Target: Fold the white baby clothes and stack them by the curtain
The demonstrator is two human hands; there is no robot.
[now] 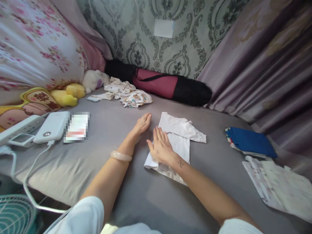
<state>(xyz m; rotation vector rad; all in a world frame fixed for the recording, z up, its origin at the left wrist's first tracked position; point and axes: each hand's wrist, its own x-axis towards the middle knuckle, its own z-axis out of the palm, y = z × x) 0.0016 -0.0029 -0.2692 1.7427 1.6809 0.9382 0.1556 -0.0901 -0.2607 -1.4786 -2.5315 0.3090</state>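
One white shirt (180, 143), centre: right hand (161, 146) spread flat on it, left hand (143, 123) loose just beside, gripping nothing! Two folded bundles (252, 142), blue and pale, right; one crumpled heap (133, 94), far and left. Grey sheet (146, 201) below, patterned wall (136, 42) far, purple curtain (234, 61) right.

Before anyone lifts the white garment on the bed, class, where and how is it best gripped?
Probably by the cuff of its outstretched sleeve, pinched from the right: the white garment lies flat, and that sleeve sticks out past its body, clear of the right hand.
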